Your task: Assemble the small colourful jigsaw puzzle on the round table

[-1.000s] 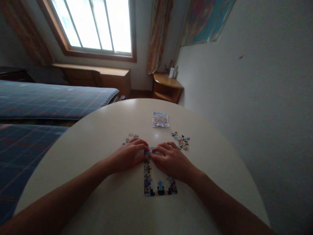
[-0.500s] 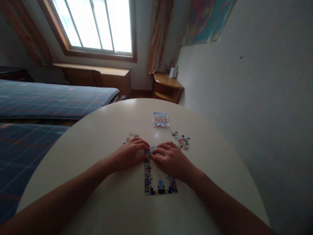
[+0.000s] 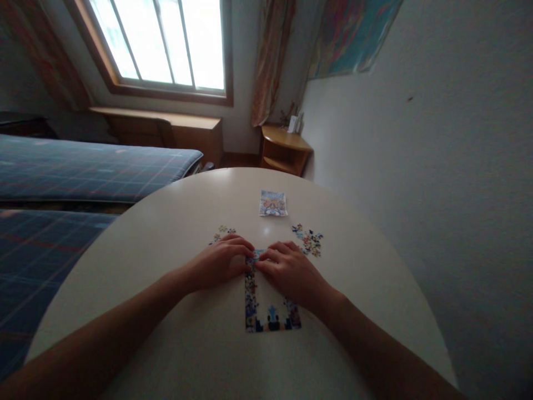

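**Both hands pressed on the far edge of a half-built puzzle frame**

The left hand [image 3: 219, 262] lies palm down on the round white worktop [image 3: 175, 222], its fingers [image 3: 237, 244] curled lightly toward the right, their tips on the far left corner of the puzzle frame [image 3: 251, 294]. The right hand [image 3: 291, 269] lies opposite, also palm down, its fingertips [image 3: 266, 258] meeting those of the left over the frame's far edge. Neither grip is closed around anything that shows: both hands are nearly flat, fingers close together and pressing down on the joined pieces. Whether a single loose piece sits under the fingertips cannot be told, since they cover that spot.

The frame lies in the near middle of the worktop. Its left side and near edge are joined and in plain view; its right side is mostly hidden under the right hand and wrist. The middle of the frame is bare worktop.

A heap of loose pieces [image 3: 308, 240] lies just right of the right hand, on the far side. A smaller scatter of pieces [image 3: 221, 231] lies just beyond the left hand. Farther off sits a small printed picture card [image 3: 272, 203], colourful, its writing too small to read.
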A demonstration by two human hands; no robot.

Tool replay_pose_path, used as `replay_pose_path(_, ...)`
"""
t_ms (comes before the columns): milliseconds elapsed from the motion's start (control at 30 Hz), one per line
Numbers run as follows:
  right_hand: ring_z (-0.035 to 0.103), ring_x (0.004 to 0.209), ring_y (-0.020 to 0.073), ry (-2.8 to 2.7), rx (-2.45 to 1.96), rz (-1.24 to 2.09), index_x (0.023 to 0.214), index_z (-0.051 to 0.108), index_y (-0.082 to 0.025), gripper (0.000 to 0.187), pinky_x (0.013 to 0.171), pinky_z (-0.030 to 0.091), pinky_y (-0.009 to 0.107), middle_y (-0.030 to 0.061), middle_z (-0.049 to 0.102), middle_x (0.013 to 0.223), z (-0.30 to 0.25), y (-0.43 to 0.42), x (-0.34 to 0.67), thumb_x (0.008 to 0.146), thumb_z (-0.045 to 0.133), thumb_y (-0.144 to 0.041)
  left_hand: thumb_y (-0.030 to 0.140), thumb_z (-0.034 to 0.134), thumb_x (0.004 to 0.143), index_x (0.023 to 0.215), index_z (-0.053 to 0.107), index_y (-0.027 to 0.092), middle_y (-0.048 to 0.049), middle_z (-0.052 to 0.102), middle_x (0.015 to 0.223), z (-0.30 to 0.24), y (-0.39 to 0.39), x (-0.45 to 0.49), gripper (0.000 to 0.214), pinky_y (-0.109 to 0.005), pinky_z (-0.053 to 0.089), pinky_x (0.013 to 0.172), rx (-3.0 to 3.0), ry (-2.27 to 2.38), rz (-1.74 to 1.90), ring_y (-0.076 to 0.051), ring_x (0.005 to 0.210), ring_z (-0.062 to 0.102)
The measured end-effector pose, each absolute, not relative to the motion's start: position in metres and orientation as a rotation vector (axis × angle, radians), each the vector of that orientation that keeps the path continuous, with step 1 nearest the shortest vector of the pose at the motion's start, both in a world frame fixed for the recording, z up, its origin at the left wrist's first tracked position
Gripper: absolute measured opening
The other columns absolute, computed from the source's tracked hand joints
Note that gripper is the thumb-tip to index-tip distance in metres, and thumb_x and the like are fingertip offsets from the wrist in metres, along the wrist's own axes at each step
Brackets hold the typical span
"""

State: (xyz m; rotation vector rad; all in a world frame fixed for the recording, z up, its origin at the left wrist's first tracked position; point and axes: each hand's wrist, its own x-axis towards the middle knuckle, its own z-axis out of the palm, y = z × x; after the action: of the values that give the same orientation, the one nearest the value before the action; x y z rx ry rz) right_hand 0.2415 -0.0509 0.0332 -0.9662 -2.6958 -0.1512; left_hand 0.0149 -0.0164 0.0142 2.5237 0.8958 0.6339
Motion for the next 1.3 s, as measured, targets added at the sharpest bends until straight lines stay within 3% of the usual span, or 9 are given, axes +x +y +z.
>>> replay_pose_path(233,0.063,0.091,0.0200,-2.618,-1.020,-0.068,0.093,0.073,-0.022,0.009,0.087,0.038,0.036,0.0025,0.076,0.096,0.029,-0.048,0.239,0.089,0.067,-0.018,0.026,0.066,0.089,0.104,0.071,0.026,-0.0019,0.070,0.116,0.013,-0.016,0.015,0.015,-0.040,0.043,0.104,2.514,0.914,0.626,-0.021,0.114,0.058)
replay_pose_path(467,0.064,0.091,0.0181,-2.557,-0.928,0.025,0.099,0.073,-0.023,0.015,0.087,0.041,0.035,0.0025,0.075,0.098,0.027,-0.046,0.250,0.091,0.062,-0.017,0.030,0.063,0.092,0.109,0.070,0.026,-0.0034,0.069,0.119,0.014,-0.013,0.008,0.018,-0.039,0.044,0.104,2.538,0.890,0.642,-0.021,0.116,0.058)
replay_pose_path(567,0.064,0.091,0.0178,-2.407,-1.004,0.066,0.101,0.072,-0.023,0.015,0.087,0.043,0.034,0.0030,0.075,0.096,0.026,-0.041,0.261,0.092,0.061,-0.019,0.031,0.056,0.095,0.105,0.070,0.024,-0.0058,0.069,0.118,0.020,-0.005,-0.005,0.018,-0.039,0.048,0.099,2.544,1.018,0.705,-0.022,0.110,0.062)
replay_pose_path(733,0.067,0.090,0.0197,-2.177,-1.213,0.142,0.095,0.072,-0.023,0.013,0.086,0.046,0.036,0.0044,0.075,0.094,0.027,-0.029,0.281,0.089,0.061,-0.018,0.034,0.059,0.090,0.100,0.071,0.024,-0.0062,0.071,0.108,0.024,0.007,-0.025,0.018,-0.043,0.050,0.093,2.542,1.272,0.663,-0.024,0.101,0.063)
replay_pose_path(900,0.066,0.086,0.0210,-2.075,-1.345,0.124,0.094,0.073,-0.022,0.015,0.081,0.046,0.037,0.0048,0.074,0.090,0.029,-0.025,0.286,0.087,0.060,-0.017,0.036,0.060,0.091,0.101,0.071,0.024,-0.0065,0.070,0.109,0.011,0.006,-0.019,0.019,-0.044,0.048,0.094,2.604,1.294,0.620,-0.025,0.102,0.062)
replay_pose_path(1300,0.066,0.091,0.0237,-2.068,-1.525,0.067,0.093,0.075,-0.021,0.017,0.085,0.049,0.039,0.0068,0.075,0.095,0.036,-0.014,0.319,0.085,0.060,-0.019,0.031,0.058,0.091,0.092,0.069,0.023,-0.0054,0.070,0.105,0.004,0.006,-0.009,0.013,-0.044,0.046,0.094,2.528,1.283,0.656,-0.025,0.102,0.060)
